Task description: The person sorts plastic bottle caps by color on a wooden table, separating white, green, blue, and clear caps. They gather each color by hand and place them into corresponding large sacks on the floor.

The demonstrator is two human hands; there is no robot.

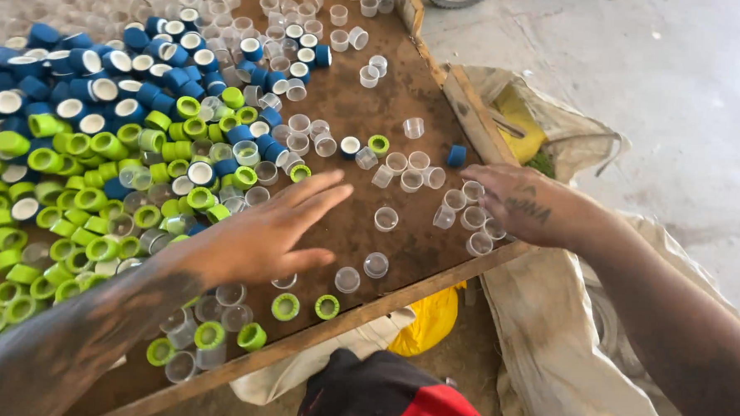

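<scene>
- In the head view, a brown wooden board (pixel 366 108) with a raised rim is seen, strewn with bottle caps.
- The left hand (pixel 265 232) is held flat and open, palm down, fingers spread and pointing toward 2 o'clock, just above the board near its middle; nothing is gripped by it.
- The right hand (pixel 524 202) is laid at the board's 3 o'clock edge, fingers loosely spread and pointing toward 9 o'clock, resting among a small group of clear caps (pixel 461 208); whether any cap is pinched under the fingers cannot be told.
- The 2 hands are well apart, with bare board and a few lone clear caps (pixel 385 219) between them.
- A dense heap of green caps (pixel 63 195) is found at 9 o'clock of the left hand, touching its wrist side.
- A heap of blue caps (pixel 101 80) with white insides is seen at 10 o'clock, beyond the green ones.
- More clear caps (pixel 303 30) are scattered at 12 o'clock, toward the far edge.
- 2 green caps (pixel 306 307) lie at 6 o'clock of the left hand, near the front rim.
- 1 single blue cap (pixel 456 156) lies at 11 o'clock of the right hand.
- A pale sack (pixel 564 325) is seen below the right forearm, and a yellow bag (pixel 427 319) under the front rim.
</scene>
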